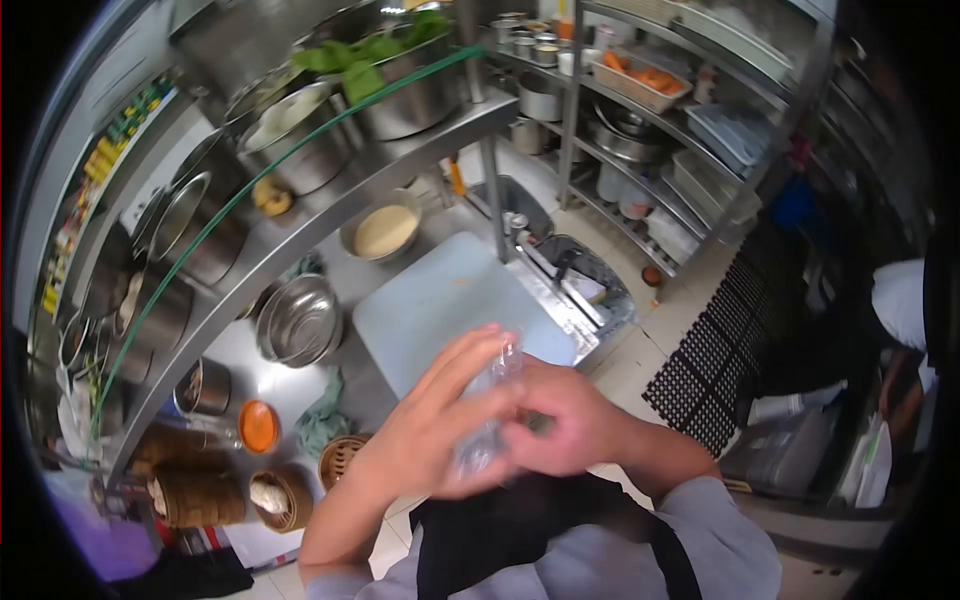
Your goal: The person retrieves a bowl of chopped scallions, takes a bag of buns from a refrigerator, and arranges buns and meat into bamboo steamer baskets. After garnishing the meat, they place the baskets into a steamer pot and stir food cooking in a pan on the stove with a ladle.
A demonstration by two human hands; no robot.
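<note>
In front of my apron, my left hand (425,430) and my right hand (570,415) are close together over the near edge of a pale blue cutting board (435,300). Between them is a crumpled piece of clear plastic (480,450), partly hidden by the fingers and blurred; whether it is a glove or a wrap I cannot make out. My left hand's long fingers stretch across the plastic and press it. The fingers of my right hand are curled and pinched against its other side.
Left of the board stand metal bowls (300,320), a bowl of pale batter (385,232), a green cloth (322,415) and bamboo steamers (285,500). A steel shelf (330,160) with pots overhangs the counter. Another person (900,300) is at the right.
</note>
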